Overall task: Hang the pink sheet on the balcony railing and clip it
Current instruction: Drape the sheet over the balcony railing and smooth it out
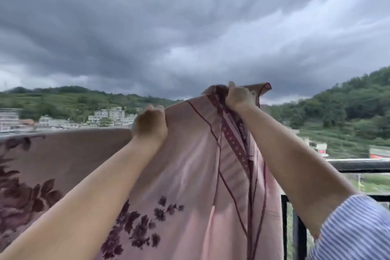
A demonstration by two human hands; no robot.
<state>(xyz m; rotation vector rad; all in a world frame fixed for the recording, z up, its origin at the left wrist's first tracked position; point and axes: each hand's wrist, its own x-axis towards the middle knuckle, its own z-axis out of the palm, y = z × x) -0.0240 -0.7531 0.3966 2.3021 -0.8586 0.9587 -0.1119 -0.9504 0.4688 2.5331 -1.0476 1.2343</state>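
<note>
Far left, part of the pink sheet (63, 154) already looks draped over something at railing height, probably the balcony railing itself, though the bar is completely covered there so it can't be confirmed. The floral print shows on that stretch, a bit smeared by motion blur.

The left hand (150, 125) is raised with its grip curled tight over the sheet's top edge, knuckles toward the camera. Holding it up high like that makes sense: the cloth has to clear the rail before it can fall over the far side.

The right hand (238, 96) is higher still, its grip bunching a gathered section with the dark striped border, and one corner pokes out past the fingers. Probably the person is spreading the bunched part sideways toward the bare stretch of the balcony railing (358, 164) on the right, which is the only bit of the bar actually visible. A striped sleeve (348, 228) shows at the lower right corner.

No clips anywhere in view, so the clipping step looks not yet started. The sheet's lower end is cut off by the frame, and what sits behind it is hidden. Fingertips on both hands are mostly tucked behind the fabric.
</note>
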